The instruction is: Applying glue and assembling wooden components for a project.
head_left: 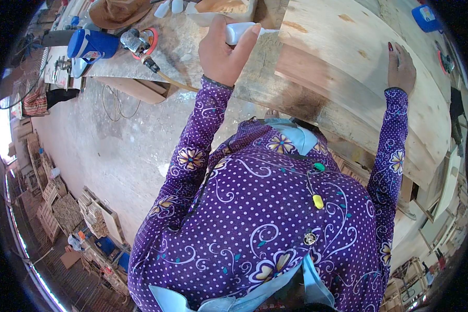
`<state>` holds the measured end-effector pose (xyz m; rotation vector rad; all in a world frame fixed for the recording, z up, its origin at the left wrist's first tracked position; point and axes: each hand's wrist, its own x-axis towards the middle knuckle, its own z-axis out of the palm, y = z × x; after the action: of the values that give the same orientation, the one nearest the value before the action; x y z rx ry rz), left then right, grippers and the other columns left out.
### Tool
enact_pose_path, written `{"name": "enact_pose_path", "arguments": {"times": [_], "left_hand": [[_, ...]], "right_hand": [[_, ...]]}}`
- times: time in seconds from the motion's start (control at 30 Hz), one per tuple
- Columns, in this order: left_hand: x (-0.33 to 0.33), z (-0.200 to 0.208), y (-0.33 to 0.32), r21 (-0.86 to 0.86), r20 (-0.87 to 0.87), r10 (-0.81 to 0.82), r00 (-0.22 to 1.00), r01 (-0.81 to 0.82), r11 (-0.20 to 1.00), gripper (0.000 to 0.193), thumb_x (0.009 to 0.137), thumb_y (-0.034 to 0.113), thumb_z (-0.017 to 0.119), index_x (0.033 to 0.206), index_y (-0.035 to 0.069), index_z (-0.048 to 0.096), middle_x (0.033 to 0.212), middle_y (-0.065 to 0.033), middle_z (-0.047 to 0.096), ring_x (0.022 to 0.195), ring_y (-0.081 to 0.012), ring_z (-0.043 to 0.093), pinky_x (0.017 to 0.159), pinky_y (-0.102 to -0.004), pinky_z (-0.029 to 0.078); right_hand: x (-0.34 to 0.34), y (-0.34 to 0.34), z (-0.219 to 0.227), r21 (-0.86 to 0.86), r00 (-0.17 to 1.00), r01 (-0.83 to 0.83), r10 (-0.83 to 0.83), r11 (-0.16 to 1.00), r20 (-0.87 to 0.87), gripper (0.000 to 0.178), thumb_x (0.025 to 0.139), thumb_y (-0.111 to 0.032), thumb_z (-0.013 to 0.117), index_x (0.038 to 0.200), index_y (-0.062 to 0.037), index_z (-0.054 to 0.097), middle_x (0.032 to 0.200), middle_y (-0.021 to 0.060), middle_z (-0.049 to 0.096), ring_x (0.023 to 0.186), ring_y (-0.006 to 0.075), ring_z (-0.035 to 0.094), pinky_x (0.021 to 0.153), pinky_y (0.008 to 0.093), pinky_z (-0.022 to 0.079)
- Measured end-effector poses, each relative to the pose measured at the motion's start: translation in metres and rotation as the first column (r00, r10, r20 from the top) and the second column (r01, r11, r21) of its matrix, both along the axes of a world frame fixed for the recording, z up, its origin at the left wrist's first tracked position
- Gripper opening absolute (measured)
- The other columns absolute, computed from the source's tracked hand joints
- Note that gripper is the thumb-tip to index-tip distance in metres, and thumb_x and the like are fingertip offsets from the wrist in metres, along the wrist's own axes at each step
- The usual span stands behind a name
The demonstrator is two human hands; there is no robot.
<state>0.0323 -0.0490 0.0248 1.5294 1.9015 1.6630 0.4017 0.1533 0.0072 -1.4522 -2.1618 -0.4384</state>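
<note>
My left hand (221,57) is wrapped round a small white squeeze bottle (236,32). The bottle lies tilted on its side, its thin nozzle pointing right at the left edge of a pale plywood panel (338,44). Whether the tip touches the panel, I cannot tell. Flat on the right part of this panel rests my right hand (402,70), fingers stretched out and holding nothing. A reddish-brown strip of wood (309,70) runs along the near side of the panel. Under them is a stained worktable (184,52).
Left on the worktable are a round sander (139,42) with a yellowish hose (174,82), a blue jug (93,44) and a brown hat (117,13). A pale tray (205,18) of brown powder stands behind my left hand. Another blue container (426,18) is far right.
</note>
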Motion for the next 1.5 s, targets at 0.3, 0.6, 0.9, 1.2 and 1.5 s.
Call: {"name": "enact_pose_path", "arguments": {"times": [0.3, 0.6, 0.9, 1.2, 1.5], "left_hand": [[0.003, 0.001, -0.001, 0.018, -0.047, 0.002, 0.999, -0.002, 1.0, 0.04, 0.081, 0.04, 0.07, 0.085, 0.003, 0.055, 0.067, -0.0118, 0.062, 0.06, -0.0235, 0.064, 0.054, -0.0321, 0.048], [0.003, 0.006, -0.005, 0.018, -0.067, 0.02, 0.998, -0.019, 1.0, 0.039, 0.081, 0.038, 0.07, 0.085, 0.003, 0.055, 0.065, -0.0112, 0.061, 0.059, -0.0226, 0.063, 0.053, -0.0316, 0.047], [0.008, 0.006, -0.006, -0.051, -0.006, -0.011, 1.0, 0.011, 0.999, 0.031, 0.083, 0.027, 0.07, 0.089, 0.001, 0.056, 0.077, -0.0067, 0.063, 0.068, -0.0103, 0.057, 0.061, -0.0248, 0.045], [0.006, 0.005, -0.007, -0.007, 0.017, -0.017, 1.0, 0.017, 1.0, 0.038, 0.081, 0.038, 0.07, 0.084, 0.003, 0.055, 0.064, -0.0118, 0.06, 0.058, -0.0233, 0.061, 0.054, -0.0326, 0.045], [0.004, 0.01, -0.013, -0.081, 0.0, -0.02, 1.0, 0.02, 0.996, 0.028, 0.085, 0.024, 0.068, 0.094, 0.0, 0.057, 0.08, -0.0063, 0.064, 0.07, -0.0076, 0.056, 0.062, -0.0223, 0.044]], "right_hand": [[0.003, 0.002, -0.002, 0.008, 1.0, 0.001, -0.001, 1.0, -0.004, 0.038, 0.095, -0.04, 0.045, 0.123, -0.0172, 0.057, 0.125, 0.0085, 0.058, 0.114, 0.0264, 0.055, 0.096, 0.037, 0.043], [0.002, 0.0, 0.002, -0.025, 1.0, 0.012, -0.012, 1.0, -0.013, 0.038, 0.094, -0.038, 0.047, 0.123, -0.0166, 0.058, 0.124, 0.0094, 0.058, 0.114, 0.0271, 0.055, 0.097, 0.0372, 0.042], [0.008, 0.004, 0.002, 0.017, 1.0, 0.012, -0.012, 1.0, 0.015, 0.035, 0.093, -0.034, 0.049, 0.122, -0.016, 0.058, 0.123, 0.0094, 0.059, 0.112, 0.0275, 0.056, 0.095, 0.0375, 0.044], [0.006, 0.004, 0.002, 0.029, 1.0, 0.01, -0.01, 1.0, 0.01, 0.035, 0.093, -0.034, 0.05, 0.12, -0.0153, 0.06, 0.121, 0.0081, 0.06, 0.111, 0.0259, 0.057, 0.094, 0.0365, 0.044], [0.001, -0.001, 0.007, 0.0, 0.999, 0.041, -0.041, 0.999, 0.014, 0.034, 0.093, -0.035, 0.051, 0.12, -0.0159, 0.06, 0.122, 0.0071, 0.06, 0.111, 0.0253, 0.057, 0.094, 0.0361, 0.045]]}}
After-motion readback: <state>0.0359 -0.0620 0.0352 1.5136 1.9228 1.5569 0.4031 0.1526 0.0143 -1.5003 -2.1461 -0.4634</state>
